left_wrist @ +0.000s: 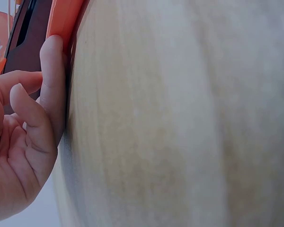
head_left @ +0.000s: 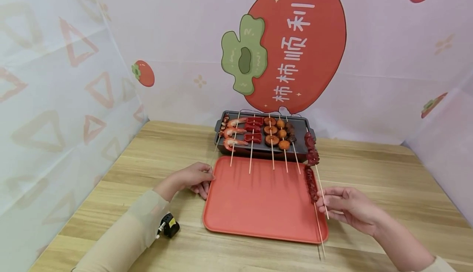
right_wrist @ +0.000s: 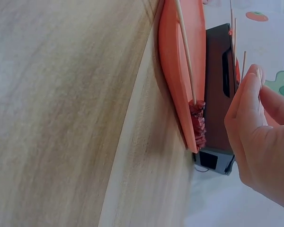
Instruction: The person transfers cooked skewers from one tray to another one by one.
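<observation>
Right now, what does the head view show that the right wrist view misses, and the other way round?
Only the head view shows the left hand touching the tray's left edge, the shrimp skewers on the grill pan, and a second meat skewer that the right hand pinches. Only the right wrist view shows the tray's underside edge above the table. Both show the orange tray, the meat skewer lying on it, and the right hand's grip.

Coral-red tray [head_left: 258, 206], black grill pan [head_left: 304, 127], light wood-grain table [head_left: 388, 173], beige sleeve [head_left: 122, 235].
</observation>
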Available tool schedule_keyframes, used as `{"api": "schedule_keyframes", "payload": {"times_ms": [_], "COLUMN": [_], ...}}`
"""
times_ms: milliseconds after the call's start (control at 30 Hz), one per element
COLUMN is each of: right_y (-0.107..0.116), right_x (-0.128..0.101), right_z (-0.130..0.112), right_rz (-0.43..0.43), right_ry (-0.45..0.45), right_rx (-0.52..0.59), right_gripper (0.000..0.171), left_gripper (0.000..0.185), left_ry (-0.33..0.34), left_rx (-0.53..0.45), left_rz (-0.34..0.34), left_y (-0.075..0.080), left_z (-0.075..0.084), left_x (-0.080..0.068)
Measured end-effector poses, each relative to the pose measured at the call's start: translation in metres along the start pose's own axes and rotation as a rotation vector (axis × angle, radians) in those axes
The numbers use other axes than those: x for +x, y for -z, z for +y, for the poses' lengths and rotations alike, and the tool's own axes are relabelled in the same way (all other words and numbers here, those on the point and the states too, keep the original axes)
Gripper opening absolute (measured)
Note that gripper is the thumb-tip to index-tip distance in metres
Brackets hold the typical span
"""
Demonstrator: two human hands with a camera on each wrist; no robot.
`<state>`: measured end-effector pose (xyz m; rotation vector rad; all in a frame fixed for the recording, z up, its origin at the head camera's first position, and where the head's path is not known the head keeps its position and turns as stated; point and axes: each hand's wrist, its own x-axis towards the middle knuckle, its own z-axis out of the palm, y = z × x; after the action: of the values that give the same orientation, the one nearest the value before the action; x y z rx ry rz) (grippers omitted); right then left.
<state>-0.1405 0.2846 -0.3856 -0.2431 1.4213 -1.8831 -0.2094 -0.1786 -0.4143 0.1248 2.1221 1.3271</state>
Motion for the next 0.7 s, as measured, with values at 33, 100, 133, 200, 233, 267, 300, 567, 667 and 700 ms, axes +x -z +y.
{"api": "schedule_keyframes", "payload": {"times_ms": [33,100,133,200,233,267,300,567,667,700], "right_y": [0.001,0.003,0.004,0.005,0.006,0.006,0.006,0.005,0.004,0.003], "right_x": [-0.001,-0.001,-0.001,-0.001,-0.002,-0.002,-0.003,-0.011,-0.013,-0.013], "right_z": [0.001,0.003,0.004,0.005,0.006,0.007,0.008,0.017,0.021,0.022], "right_rz": [-0.003,-0.02,-0.033,-0.063,-0.079,-0.094,-0.104,-0.136,-0.156,-0.161], "right_ry": [-0.003,-0.011,-0.014,-0.022,-0.025,-0.029,-0.031,-0.043,-0.043,-0.04], "right_rx": [-0.005,-0.011,-0.012,-0.014,-0.015,-0.014,-0.015,-0.008,0.008,0.013], "right_gripper": [0.025,0.025,0.026,0.026,0.027,0.027,0.027,0.023,0.023,0.023], "left_gripper": [0.017,0.017,0.017,0.017,0.017,0.017,0.017,0.018,0.017,0.017], "left_ry": [0.003,-0.005,-0.009,-0.012,-0.012,-0.013,-0.012,0.001,0.006,0.007], "left_rx": [-0.002,0.005,0.009,0.013,0.015,0.019,0.02,0.027,0.025,0.024], "left_rz": [0.003,0.002,0.001,0.001,0.001,-0.001,0.001,0.008,0.006,0.005], "left_y": [0.0,0.0,0.0,0.0,0.0,0.0,0.0,0.001,0.001,0.001], "left_z": [0.0,-0.001,-0.001,-0.001,0.0,0.0,0.0,0.002,0.001,0.001], "left_x": [0.0,0.0,0.0,0.001,0.001,0.001,0.001,0.002,0.002,0.003]}}
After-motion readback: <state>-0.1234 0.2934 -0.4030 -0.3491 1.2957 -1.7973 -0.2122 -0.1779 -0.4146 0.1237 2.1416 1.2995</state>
